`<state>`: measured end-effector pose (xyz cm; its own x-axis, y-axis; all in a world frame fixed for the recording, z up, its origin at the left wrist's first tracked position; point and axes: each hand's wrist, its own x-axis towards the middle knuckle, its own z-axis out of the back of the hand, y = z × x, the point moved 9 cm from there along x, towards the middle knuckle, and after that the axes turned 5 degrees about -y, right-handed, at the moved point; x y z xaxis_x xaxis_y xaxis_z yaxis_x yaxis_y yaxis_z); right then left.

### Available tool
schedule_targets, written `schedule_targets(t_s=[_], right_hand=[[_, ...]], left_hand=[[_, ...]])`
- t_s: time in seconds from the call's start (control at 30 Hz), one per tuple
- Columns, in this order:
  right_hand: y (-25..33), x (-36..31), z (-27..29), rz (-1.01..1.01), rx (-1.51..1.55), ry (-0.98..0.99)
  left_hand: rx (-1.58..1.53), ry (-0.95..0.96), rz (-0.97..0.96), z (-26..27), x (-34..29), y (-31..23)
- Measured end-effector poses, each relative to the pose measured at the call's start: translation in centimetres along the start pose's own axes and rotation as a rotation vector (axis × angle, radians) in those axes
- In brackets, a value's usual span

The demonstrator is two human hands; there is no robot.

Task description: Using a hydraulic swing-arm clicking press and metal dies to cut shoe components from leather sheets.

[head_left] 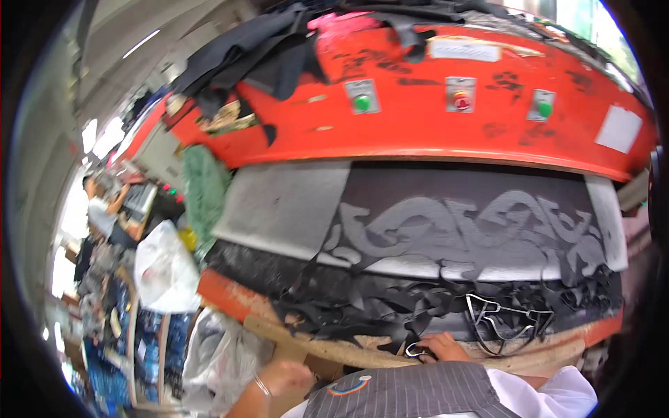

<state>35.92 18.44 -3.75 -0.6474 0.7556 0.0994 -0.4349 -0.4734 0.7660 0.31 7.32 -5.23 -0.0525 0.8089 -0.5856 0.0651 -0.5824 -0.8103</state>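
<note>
At the front edge of the bench, my right hand [444, 346] is closed around a small loop with a pale metal edge [418, 352]; its exact kind is hard to make out. Just right of it, a larger cutting die [493, 336] of bent metal strip rests on dark scraps [376, 301]. Nearer my body and to the left, my left hand [287, 378], with a bracelet at the wrist, is blurred, so its fingers do not show clearly. Beyond the scraps lies a dark sheet [453, 182] with curved cut-outs along it, through which a grey surface shows.
A red press beam [411, 129] with green and red buttons spans the far side above the pale cutting board [279, 202]. Black material [251, 59] drapes over its top. White plastic bags [166, 268] and a green sack [203, 191] stand left; another person [104, 212] sits farther off.
</note>
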Motion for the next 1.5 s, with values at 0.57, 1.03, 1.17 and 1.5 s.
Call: schedule_targets(t_s=[0.57, 1.03, 1.17, 1.5], right_hand=[[-6.0, 5.3, 14.5, -0.322, -0.381, -0.281], [-31.0, 4.6, 38.4, -1.140, -0.674, -0.601], [-31.4, 3.6, 39.6, -1.227, -0.403, -0.719], [-30.1, 2.1, 36.9, -1.243, -0.566, -0.691]], left_hand=[[1.070, -0.599, -0.415, 2.6, 39.3, -29.3], [1.099, -0.953, -0.446, 5.0, 32.8, -27.5], [1.051, -0.918, -0.408, 4.3, 31.3, -27.6], [1.060, -0.925, -0.292, 4.9, 29.7, -25.0]])
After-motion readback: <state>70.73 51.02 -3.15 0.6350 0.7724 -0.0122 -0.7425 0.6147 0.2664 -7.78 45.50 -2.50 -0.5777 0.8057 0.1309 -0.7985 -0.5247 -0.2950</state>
